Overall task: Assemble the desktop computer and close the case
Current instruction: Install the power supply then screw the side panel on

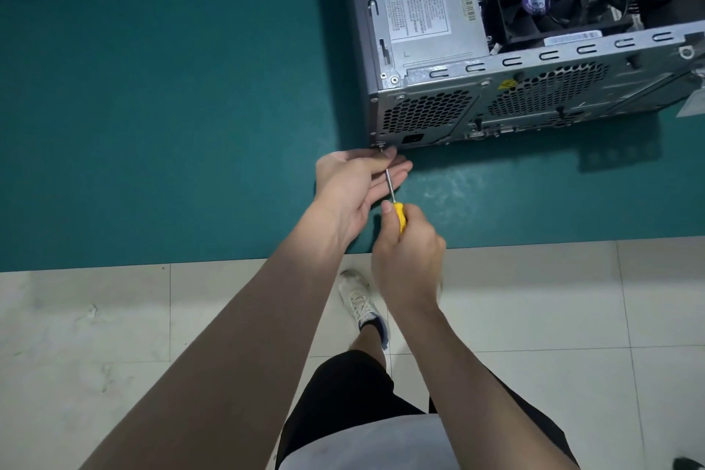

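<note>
Your right hand (pixel 408 252), low in the middle of the frame, is clenched around the yellow handle of the screwdriver (pixel 398 216). Your left hand (pixel 351 183) lies just above it and seems to pinch the bare shaft near its tip between thumb and straight fingers. The tip meets a screw (pixel 380 148) at the lower left corner of the computer case (pixel 534 95). That case lies on its side on the green counter (pixel 152 126) in the upper right of the frame, its open side up and no cover on it yet. To drive this screw well, keep the shaft in line with it, since the tool sits low against the counter and a tilted tip would likely slip out of the head. Push forward steadily with your right hand as you turn, and let the left only guide. By count you have one screwdriver, one screw under the tip, one case, one power supply (pixel 419 0), one fan (pixel 538 0) and two perforated grilles on the near panel.
</note>
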{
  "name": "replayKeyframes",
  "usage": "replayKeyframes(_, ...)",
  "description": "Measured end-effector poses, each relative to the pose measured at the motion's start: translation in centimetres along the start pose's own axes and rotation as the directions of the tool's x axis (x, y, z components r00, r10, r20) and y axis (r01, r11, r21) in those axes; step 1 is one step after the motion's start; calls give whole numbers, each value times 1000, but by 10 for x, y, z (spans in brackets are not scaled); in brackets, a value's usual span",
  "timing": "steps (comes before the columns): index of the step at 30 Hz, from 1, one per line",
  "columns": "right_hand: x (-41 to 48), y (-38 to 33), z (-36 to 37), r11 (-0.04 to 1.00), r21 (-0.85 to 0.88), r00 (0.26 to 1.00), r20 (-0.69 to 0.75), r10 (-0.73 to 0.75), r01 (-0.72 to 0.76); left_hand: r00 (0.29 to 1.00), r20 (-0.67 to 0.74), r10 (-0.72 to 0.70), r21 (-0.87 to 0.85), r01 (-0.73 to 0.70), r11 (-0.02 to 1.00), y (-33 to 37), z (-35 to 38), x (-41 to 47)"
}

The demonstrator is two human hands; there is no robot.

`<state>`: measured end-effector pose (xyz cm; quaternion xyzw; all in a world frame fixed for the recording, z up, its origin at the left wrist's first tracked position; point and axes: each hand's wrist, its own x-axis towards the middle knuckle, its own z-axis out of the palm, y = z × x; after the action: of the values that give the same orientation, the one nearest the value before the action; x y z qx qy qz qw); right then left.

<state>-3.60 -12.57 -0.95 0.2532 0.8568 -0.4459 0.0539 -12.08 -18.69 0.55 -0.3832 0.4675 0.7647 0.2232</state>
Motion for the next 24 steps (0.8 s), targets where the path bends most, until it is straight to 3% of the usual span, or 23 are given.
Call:
replayKeyframes(1, 3, 1, 0, 979, 178, 992, 87, 88, -102, 1000, 19, -11, 0, 11, 1000, 1, -2, 0)
replayKeyframes(2, 4, 0, -1, 871, 422, 962, 205, 179, -252, 999, 36, -19, -2, 19, 1000, 2, -4, 1)
replayKeyframes(3, 4, 0, -3, 648, 636, 904, 361, 230, -419, 998, 50, -24, -6, 24, 1000, 3, -6, 1)
replayKeyframes(4, 5, -1, -6, 407, 731, 836, 499, 229, -548, 998, 60, -26, -10, 27, 1000, 3, -7, 1)
replayKeyframes(5, 6, -1, -8, 249, 740, 781, 588, 210, -624, 997, 67, -25, -12, 26, 1000, 2, -7, 1)
replayKeyframes(6, 6, -2, -10, 168, 727, 745, 638, 195, -666, 997, 73, -22, -14, 23, 1000, 2, -7, 1)
replayKeyframes(8, 6, -4, -13, 120, 705, 713, 677, 181, -699, 997, 75, -16, -21, 18, 1000, 1, -7, 0)
replayKeyframes(9, 6, -6, -14, 166, 704, 723, 664, 193, -691, 997, 71, -14, -20, 15, 1000, 1, -7, 0)
replayKeyframes(10, 4, -9, -14, 302, 698, 760, 614, 216, -650, 998, 66, -13, -16, 14, 1000, 1, -7, 1)
replayKeyframes(11, 3, -12, -14, 547, 630, 823, 518, 232, -551, 998, 59, -13, -10, 13, 1000, 1, -7, 1)
replayKeyframes(12, 2, -15, -13, 815, 432, 892, 401, 209, -385, 999, 52, -14, -7, 15, 1000, 2, -6, 1)
replayKeyframes(13, 1, -16, -11, 962, 176, 942, 303, 148, -207, 999, 45, -15, -3, 15, 1000, 3, -6, 2)
replayKeyframes(14, 2, -17, -7, 997, -18, 968, 239, 80, -78, 999, 38, -15, 6, 14, 1000, 3, -6, 2)
replayKeyframes(15, 4, -19, -6, 995, -96, 977, 208, 42, -23, 999, 32, -11, 28, 10, 1000, 3, -6, 2)
replayKeyframes(19, 15, -19, 0, 995, -103, 966, 255, 29, -2, 999, 33, 14, 174, -19, 985, 3, -9, 5)
replayKeyframes(24, 23, -18, 1, 998, -23, 965, 258, -47, 55, 999, 39, 24, 206, -32, 978, 3, -10, 6)
